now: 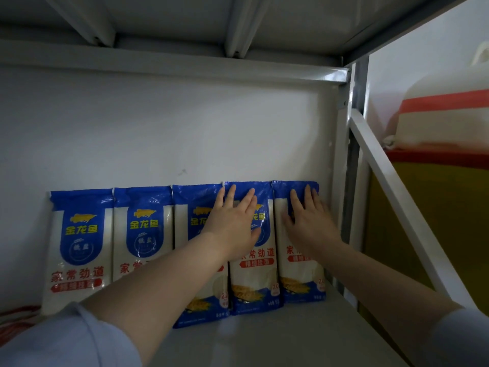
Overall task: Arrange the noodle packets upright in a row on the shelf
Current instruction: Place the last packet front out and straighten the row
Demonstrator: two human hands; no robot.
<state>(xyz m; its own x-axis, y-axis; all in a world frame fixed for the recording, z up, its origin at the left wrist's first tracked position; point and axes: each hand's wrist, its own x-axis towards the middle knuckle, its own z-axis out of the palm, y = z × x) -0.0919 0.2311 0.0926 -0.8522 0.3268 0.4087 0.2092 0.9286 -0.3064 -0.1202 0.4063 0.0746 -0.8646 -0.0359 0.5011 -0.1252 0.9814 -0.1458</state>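
- Five noodle packets stand upright in a row along the lower middle of the frame, on the shelf (304, 337), their backs against the white wall (158, 133). All are blue and white, with a yellow fish mark and red lettering.
- First packet (79, 242), far left of the row, stands free of either hand; its lower part is hidden by a sleeve.
- Second packet (143, 231) stands just beside the first, edges touching; a forearm crosses its lower half.
- Third packet (193, 207) and fourth packet (259, 274) sit under the left hand (232, 226), whose fingers lie straight and spread, pressing flat across the seam where the two meet.
- Fifth packet (301, 276), at the right end of the row, stands near the white upright post (341, 181). The right hand (309, 221) lies flat on its upper front, fingers straight and close together, gripping nothing.
- Both forearms reach in from the bottom of the frame; a pale grey sleeve (66, 337) fills the lower left corner.
- The underside of the shelf above (185, 27), with its metal ribs, spans the top of the frame.
- A slanted white brace (397, 202) crosses the right side; behind it is a blurred white, red and yellow shape that cannot be identified.
- Something red shows at the lower left edge, too blurred to tell.
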